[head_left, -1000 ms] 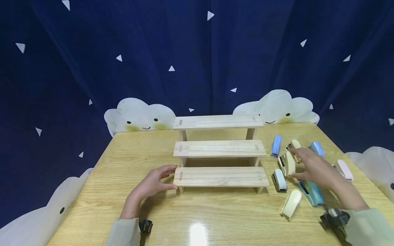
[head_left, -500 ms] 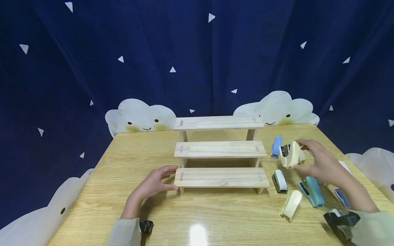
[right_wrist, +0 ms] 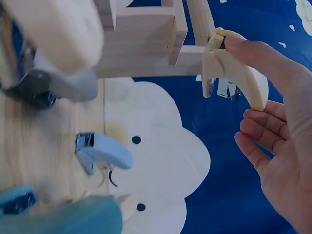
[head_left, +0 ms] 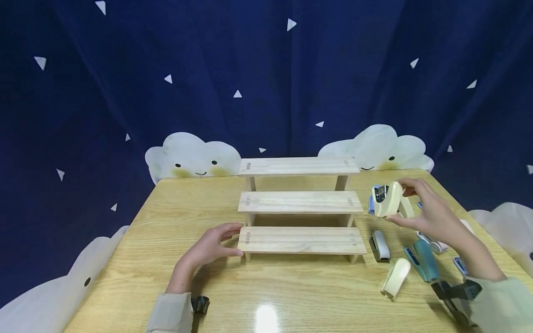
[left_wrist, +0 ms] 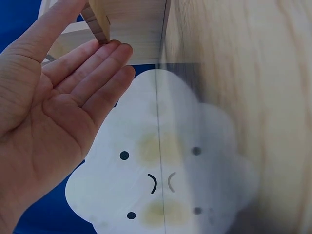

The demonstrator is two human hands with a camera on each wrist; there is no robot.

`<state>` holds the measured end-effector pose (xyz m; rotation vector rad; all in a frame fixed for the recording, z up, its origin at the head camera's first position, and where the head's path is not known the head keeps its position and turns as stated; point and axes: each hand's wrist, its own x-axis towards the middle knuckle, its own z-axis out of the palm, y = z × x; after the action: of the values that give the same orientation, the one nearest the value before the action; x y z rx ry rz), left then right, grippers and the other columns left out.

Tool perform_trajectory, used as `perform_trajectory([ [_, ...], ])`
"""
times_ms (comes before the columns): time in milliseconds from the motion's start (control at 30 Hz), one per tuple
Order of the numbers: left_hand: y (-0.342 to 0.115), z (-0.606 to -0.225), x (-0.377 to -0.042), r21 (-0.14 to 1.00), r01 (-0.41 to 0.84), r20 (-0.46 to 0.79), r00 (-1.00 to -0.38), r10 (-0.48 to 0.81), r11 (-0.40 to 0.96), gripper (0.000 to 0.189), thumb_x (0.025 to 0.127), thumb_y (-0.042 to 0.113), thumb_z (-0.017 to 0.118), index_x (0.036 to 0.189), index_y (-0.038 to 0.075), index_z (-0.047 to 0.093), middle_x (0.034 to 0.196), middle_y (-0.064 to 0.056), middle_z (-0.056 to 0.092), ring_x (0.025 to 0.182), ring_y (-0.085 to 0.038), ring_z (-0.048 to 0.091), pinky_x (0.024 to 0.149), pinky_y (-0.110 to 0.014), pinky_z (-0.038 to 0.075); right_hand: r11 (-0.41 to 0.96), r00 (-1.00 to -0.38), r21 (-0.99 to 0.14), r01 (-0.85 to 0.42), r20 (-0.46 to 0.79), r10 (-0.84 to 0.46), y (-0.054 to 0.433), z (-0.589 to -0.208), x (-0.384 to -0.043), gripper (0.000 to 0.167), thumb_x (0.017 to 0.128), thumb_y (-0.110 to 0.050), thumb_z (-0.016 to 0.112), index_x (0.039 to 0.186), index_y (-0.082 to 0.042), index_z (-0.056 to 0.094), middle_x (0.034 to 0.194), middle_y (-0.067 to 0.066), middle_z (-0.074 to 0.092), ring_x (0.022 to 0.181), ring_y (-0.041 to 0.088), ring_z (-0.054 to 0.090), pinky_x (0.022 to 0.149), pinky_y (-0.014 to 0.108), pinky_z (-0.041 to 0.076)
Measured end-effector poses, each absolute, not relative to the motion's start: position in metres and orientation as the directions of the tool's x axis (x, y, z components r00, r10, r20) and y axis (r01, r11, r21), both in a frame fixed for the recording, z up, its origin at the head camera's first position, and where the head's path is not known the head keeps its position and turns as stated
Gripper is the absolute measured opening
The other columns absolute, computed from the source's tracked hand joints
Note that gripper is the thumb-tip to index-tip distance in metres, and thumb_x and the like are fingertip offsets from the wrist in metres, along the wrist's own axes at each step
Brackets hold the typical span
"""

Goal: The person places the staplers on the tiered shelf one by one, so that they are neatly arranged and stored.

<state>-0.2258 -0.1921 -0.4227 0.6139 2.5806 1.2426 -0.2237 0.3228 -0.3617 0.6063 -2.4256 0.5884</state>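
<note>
My right hand (head_left: 433,210) holds a cream stapler (right_wrist: 239,68) between thumb and fingers, raised above the right part of the table. In the right wrist view its curved arm and base stand apart. On the left, my left hand (head_left: 210,245) grips the end of the lowest board of a three-step wooden shelf (head_left: 301,239), with the thumb at the front edge and the index finger at the back. Beneath that board in the left wrist view, the other fingers (left_wrist: 102,83) lie nearly straight. All three steps of the shelf are bare.
Several staplers lie right of the shelf: a white one (head_left: 380,246), a cream one (head_left: 395,278), a teal one (head_left: 422,260) and blue ones, one (right_wrist: 105,151) showing whole in the right wrist view. Behind the wooden table (head_left: 175,203) hangs a dark blue curtain (head_left: 266,83).
The right hand has lifted the cream stapler from the group on the table and tilted it. The left hand has stayed at the shelf's end.
</note>
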Motion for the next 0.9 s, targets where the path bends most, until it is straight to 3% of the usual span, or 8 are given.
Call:
perform_trajectory([
  [233, -0.192, -0.420, -0.225, 0.796, 0.275, -0.003, -0.889, 0.458, 0.539, 0.075, 0.079, 0.024, 0.081, 0.142, 0.002, 0.047, 0.145, -0.018, 0.051, 0.133, -0.039, 0.051, 0.112, -0.051, 0.043, 0.726, -0.692, -0.314, -0.611, 0.658, -0.298, 0.304, -0.349, -0.232, 0.093, 0.046, 0.004, 0.093, 0.127, 0.008, 0.049, 0.104, 0.009, 0.054, 0.097, -0.015, 0.040, 0.084, -0.002, 0.033],
  [600, -0.192, -0.422, -0.227, 0.794, 0.268, -0.007, -0.894, 0.449, 0.546, 0.074, 0.079, 0.025, 0.081, 0.142, 0.003, 0.048, 0.144, -0.017, 0.053, 0.132, -0.038, 0.052, 0.111, -0.049, 0.044, 0.694, -0.650, -0.269, -0.668, 0.665, -0.368, 0.272, -0.329, -0.252, 0.093, 0.048, 0.001, 0.094, 0.129, 0.006, 0.048, 0.105, 0.008, 0.053, 0.096, -0.008, 0.041, 0.085, 0.001, 0.034],
  [900, -0.192, -0.421, -0.225, 0.794, 0.268, -0.003, -0.896, 0.444, 0.546, 0.075, 0.079, 0.024, 0.082, 0.142, 0.003, 0.048, 0.144, -0.018, 0.053, 0.132, -0.036, 0.053, 0.112, -0.048, 0.044, 0.605, -0.612, -0.300, -0.737, 0.675, -0.411, 0.241, -0.319, -0.269, 0.091, 0.051, 0.002, 0.093, 0.130, 0.006, 0.048, 0.109, 0.011, 0.055, 0.094, 0.000, 0.046, 0.085, 0.005, 0.039],
])
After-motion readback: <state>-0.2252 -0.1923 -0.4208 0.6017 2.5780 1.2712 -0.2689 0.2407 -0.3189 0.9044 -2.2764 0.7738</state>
